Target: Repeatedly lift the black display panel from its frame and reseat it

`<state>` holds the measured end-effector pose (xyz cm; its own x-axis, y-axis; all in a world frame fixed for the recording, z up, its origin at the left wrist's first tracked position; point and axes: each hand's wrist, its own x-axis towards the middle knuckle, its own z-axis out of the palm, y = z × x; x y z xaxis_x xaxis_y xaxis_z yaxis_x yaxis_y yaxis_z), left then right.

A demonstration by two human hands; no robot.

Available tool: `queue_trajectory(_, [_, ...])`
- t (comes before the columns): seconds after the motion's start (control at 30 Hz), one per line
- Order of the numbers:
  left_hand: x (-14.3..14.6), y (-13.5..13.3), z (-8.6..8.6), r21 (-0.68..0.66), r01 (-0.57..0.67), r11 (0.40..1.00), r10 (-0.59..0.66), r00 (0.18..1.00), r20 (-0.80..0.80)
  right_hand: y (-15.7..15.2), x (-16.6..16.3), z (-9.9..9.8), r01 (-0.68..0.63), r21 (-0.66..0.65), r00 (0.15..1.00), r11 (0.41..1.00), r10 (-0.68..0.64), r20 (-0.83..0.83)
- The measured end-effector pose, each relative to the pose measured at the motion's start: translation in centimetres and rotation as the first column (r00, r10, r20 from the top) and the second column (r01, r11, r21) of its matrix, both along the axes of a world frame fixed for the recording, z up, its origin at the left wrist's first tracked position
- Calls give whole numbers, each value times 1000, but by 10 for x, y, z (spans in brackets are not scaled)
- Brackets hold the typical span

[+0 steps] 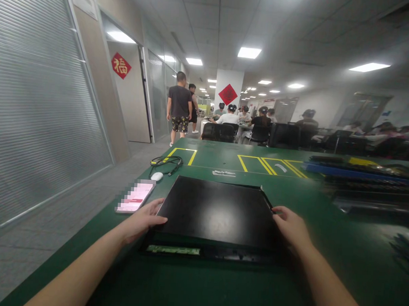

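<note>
A black LCD screen panel (pixel 218 208) is in front of me, its dark face up and reflecting a ceiling light. My left hand (pixel 146 220) grips its left edge, thumb on top and the other fingers partly hidden beneath. At the right edge, my right hand (pixel 291 226) pinches the panel's side, near a thin dark strip that runs along the far right corner. Below the near edge lies a black frame (pixel 233 254) with a narrow green circuit board (pixel 174 250) at its left. Whether the panel touches this frame all along, I cannot tell.
On the green table (pixel 204 285), a phone (pixel 136 196), a white mouse (pixel 157 176) and a coiled black cable (pixel 166 161) lie to the left. Yellow tape (pixel 258 164) marks the far side. Dark panels and a blue strip (pixel 344 169) are piled right. People sit and walk beyond.
</note>
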<state>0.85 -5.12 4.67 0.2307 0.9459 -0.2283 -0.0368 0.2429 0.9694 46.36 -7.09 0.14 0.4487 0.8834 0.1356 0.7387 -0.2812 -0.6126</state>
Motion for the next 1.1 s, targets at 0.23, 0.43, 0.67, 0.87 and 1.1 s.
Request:
queue_trajectory(0.23, [5,-1,3,56,-140,989,144,987,-67,2,4,-2,16,6,999,1000,-15,-47])
queue_trajectory(0.43, [-1,5,-5,196,-95,976,144,957,-253,2,4,-3,17,15,1000,1000,-17,-23])
queue_trajectory(0.67, [-15,24,-32,395,27,918,223,790,-571,3,7,-6,15,36,999,999,-13,-43])
queue_trajectory(0.87, [-20,30,-42,411,100,906,223,714,-664,3,7,-8,23,34,999,999,-22,-38])
queue_trajectory(1.1, [-18,29,-42,406,183,895,215,621,-754,1,3,-3,18,8,1000,1000,-18,-8])
